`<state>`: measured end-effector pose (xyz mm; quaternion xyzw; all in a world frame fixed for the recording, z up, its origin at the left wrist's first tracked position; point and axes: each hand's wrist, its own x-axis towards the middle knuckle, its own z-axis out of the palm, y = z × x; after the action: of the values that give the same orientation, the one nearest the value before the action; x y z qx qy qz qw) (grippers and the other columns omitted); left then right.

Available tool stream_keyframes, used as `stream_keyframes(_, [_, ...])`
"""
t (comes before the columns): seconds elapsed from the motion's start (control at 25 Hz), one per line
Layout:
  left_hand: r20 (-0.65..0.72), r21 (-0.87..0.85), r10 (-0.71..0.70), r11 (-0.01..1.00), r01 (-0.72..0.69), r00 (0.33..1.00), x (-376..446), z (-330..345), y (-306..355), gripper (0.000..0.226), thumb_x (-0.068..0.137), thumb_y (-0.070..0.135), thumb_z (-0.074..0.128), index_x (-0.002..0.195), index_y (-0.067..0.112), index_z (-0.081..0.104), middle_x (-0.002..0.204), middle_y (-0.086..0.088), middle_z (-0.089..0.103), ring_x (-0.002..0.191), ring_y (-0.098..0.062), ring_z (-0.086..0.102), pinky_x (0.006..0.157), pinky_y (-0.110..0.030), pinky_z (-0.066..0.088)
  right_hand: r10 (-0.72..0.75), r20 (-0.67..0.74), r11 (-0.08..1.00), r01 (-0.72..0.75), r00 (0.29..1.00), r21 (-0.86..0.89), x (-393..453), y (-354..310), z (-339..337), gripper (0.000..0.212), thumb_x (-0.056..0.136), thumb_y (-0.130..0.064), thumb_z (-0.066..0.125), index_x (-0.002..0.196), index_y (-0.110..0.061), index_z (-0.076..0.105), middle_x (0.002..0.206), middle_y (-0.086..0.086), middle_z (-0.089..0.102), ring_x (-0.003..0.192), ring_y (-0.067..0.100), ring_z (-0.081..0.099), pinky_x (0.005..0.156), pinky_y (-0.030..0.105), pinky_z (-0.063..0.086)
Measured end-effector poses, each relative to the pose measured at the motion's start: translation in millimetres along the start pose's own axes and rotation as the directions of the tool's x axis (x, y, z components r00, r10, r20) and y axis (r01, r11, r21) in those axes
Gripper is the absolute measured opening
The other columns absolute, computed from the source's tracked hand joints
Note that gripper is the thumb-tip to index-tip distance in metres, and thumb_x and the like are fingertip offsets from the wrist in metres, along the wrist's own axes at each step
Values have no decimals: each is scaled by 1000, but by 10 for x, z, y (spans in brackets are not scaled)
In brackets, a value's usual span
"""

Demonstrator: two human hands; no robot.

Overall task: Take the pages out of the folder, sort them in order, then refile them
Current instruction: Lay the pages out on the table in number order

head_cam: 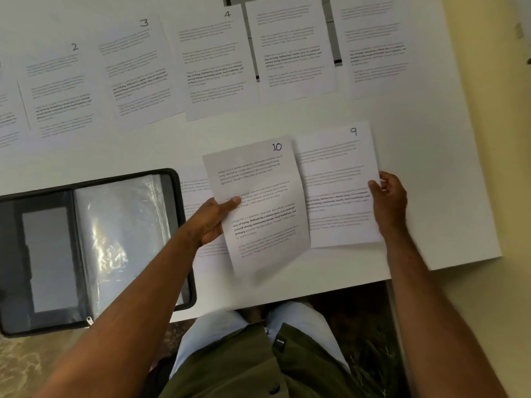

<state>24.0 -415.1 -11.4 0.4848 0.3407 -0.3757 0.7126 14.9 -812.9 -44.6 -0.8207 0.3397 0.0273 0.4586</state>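
White paper: numbered sheets lie spread over the bench (431,196), so the pages are out of the folder and sorting is under way.
Landmark: page 10 (264,208), printed text, number at its top right corner; all places below are taken from it.
Left hand: left hand (211,221) pinches page 10 at its left edge, thumb on the printed face, fingers curled behind; the sheet looks lifted and slightly bowed, not flat.
Right hand: right hand (389,196) grips the right edge of page 9 (336,191), thumb on top, fingers folded under the margin.
Page 9: just right of page 10, its left margin tucked under page 10's right edge.
Hidden sheet: another page (192,191) shows beneath page 10 on its left; its number cannot be read.
Far row: pages 2 (57,90), 3 (135,73), 4 (215,64) and 5 (290,50) lie in a line beyond page 10, with one more to their right whose number is cut off.
Folder: black zip folder (86,248) lies open left of page 10, clear sleeves showing, apparently empty.
Step, as judged: placing 9 and 10 in sequence in the near row.
Doing it well: keep 9 flat first, then lay 10 to its proper side with the number corner uncovered; hold by the margins to avoid creases; check the hidden sheet's number before covering it.
Arms: both forearms reach forward from the body, left angled inward, right nearly straight.
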Motion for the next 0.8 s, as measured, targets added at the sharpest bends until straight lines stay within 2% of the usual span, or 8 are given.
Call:
stream_keyframes(0.08, [0, 10, -3, 1000, 3, 1000, -5, -15, 10, 35, 102, 10, 60, 137, 8, 60, 127, -15, 73, 113, -31, 73, 88, -46, 63, -19, -75, 989, 7, 997, -150, 48, 152, -72, 37, 99, -21, 63, 135, -14, 57, 121, 5, 65, 110, 26, 62, 94, 41, 54])
stream_keyframes(0.16, [-20, 9, -8, 1000, 8, 1000, -10, -48, 9, 36, 102, 9, 60, 138, 8, 60, 127, -16, 73, 112, -31, 73, 87, -46, 63, -102, -140, 925, 42, 985, -378, 37, 277, -30, 49, 97, -27, 64, 143, -15, 51, 139, 12, 56, 124, 34, 53, 103, 51, 48])
stream_keyframes(0.2, [-33, 4, -8, 1000, 9, 999, -18, -65, 9, 35, 103, 9, 59, 138, 8, 60, 127, -16, 73, 111, -31, 73, 87, -46, 63, -152, -129, 889, 78, 980, -452, -6, 304, 30, 55, 97, -31, 65, 146, -14, 48, 146, 15, 50, 130, 38, 47, 106, 55, 45])
stream_keyframes(0.32, [-54, -9, -7, 1000, 7, 999, -31, -113, 0, 34, 103, 7, 58, 137, 8, 60, 127, -16, 73, 108, -30, 75, 85, -45, 64, -201, 121, 782, 234, 972, -578, -188, 369, 282, 76, 97, -53, 61, 159, -19, 32, 167, 14, 26, 151, 37, 26, 121, 56, 27])
stream_keyframes(0.36, [-55, -6, -9, 1000, 8, 998, -29, -124, -6, 33, 103, 8, 58, 136, 8, 61, 127, -16, 73, 108, -30, 75, 84, -45, 64, -184, 199, 747, 268, 963, -608, -224, 416, 347, 84, 96, -62, 57, 162, -22, 25, 171, 12, 16, 156, 35, 16, 123, 54, 18])
stream_keyframes(0.44, [-58, -2, -11, 1000, 11, 998, -30, -130, -13, 33, 103, 7, 57, 136, 9, 61, 127, -16, 73, 108, -30, 75, 83, -44, 64, -167, 262, 709, 300, 951, -638, -246, 479, 382, 93, 93, -72, 49, 165, -24, 15, 173, 11, 5, 159, 33, 3, 125, 53, 7])
stream_keyframes(0.6, [-67, -5, -15, 1000, 14, 998, -16, -107, -20, 30, 103, 7, 57, 133, 9, 63, 126, -16, 73, 105, -28, 76, 83, -43, 65, -211, 264, 675, 336, 941, -657, -154, 558, 272, 94, 93, -75, 47, 165, -25, 14, 173, 11, 6, 159, 34, 4, 125, 59, 13])
stream_keyframes(0.8, [-65, 6, -23, 1000, 23, 998, -1, -36, -21, 36, 103, 7, 58, 139, 6, 59, 127, -16, 73, 107, -29, 75, 86, -44, 64, -230, 252, 661, 341, 940, -669, -133, 587, 268, 94, 93, -74, 49, 165, -25, 14, 173, 11, 7, 159, 35, 4, 125, 60, 14])
